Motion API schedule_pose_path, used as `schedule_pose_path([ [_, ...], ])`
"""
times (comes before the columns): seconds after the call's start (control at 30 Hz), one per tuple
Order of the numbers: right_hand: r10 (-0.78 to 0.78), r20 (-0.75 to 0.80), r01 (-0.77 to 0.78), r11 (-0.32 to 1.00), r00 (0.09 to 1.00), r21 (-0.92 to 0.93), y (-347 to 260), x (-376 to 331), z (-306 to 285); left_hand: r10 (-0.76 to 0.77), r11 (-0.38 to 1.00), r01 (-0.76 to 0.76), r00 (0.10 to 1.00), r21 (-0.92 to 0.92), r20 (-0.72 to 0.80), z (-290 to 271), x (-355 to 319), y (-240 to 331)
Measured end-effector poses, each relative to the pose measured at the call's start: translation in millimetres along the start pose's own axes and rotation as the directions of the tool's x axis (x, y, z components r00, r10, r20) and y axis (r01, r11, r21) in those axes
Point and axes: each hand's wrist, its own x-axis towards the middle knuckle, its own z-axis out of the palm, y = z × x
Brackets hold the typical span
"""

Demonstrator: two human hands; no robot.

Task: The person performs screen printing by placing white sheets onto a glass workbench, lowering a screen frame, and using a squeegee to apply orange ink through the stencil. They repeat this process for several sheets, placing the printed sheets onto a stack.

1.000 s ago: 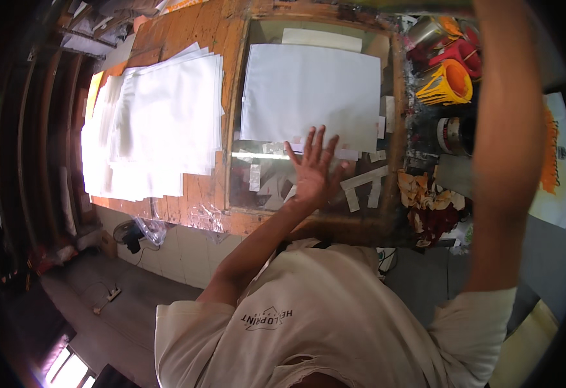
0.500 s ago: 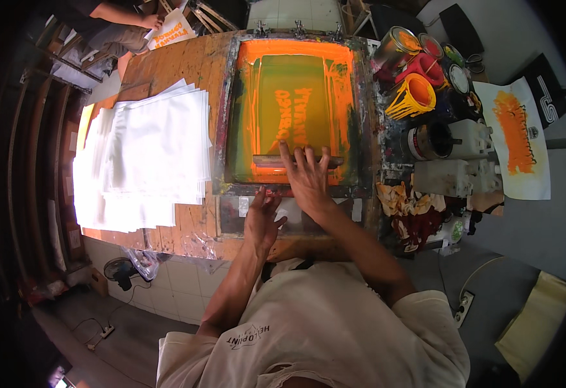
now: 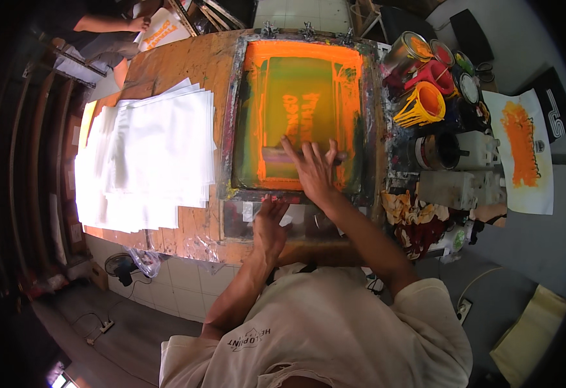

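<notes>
A printing screen [image 3: 236, 116] in a stained frame lies before me, its mesh smeared with orange ink around a greenish middle with orange lettering. My right hand [image 3: 317, 173] is closed over a squeegee [image 3: 276, 155] lying crosswise on the lower part of the mesh. Motion blurs the squeegee slightly, and the fingers cover its right part. At the screen's near edge, my left hand [image 3: 270, 226] has its fingers bent against the frame, with the thumb apart. Its fingertips are partly hidden there.
White sheets [image 3: 160, 149] are stacked on the wooden table [image 3: 186, 61] at left. Clamps [image 3: 308, 30] sit at the screen's far edge. To the right stand an ink-dripped yellow cup [image 3: 425, 103], several cans and stained rags [image 3: 419, 223]. Another person's hand [image 3: 139, 24] holds a printed sheet at far left.
My right hand has slid the squeegee a little away from me over the mesh. My left hand stays at the near frame edge. The whole view has shifted slightly.
</notes>
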Motion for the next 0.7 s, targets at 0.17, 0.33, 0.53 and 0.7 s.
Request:
schedule_pose_path([
  [0.17,0.009,-0.052,-0.011,0.999,0.999,-0.044,47.6,81.6,32.1,0.027,0.999,-0.027,1.0,0.043,0.0,2.6,-3.9,1.4],
  [0.33,0.021,-0.122,-0.035,0.993,0.992,-0.114,108.4,169.9,68.1,0.0,0.999,0.001,0.999,0.04,-0.038,7.1,-3.9,3.1],
  [0.53,-0.025,0.001,0.025,0.999,1.0,-0.028,132.0,207.9,65.9,-0.005,1.0,0.005,0.999,0.008,-0.051,-1.5,-5.3,2.4],
  [0.7,-0.043,-0.059,0.035,0.991,0.997,-0.131,120.8,203.3,66.9,0.01,1.0,-0.01,1.0,0.007,0.015,-7.2,-5.4,0.7],
])
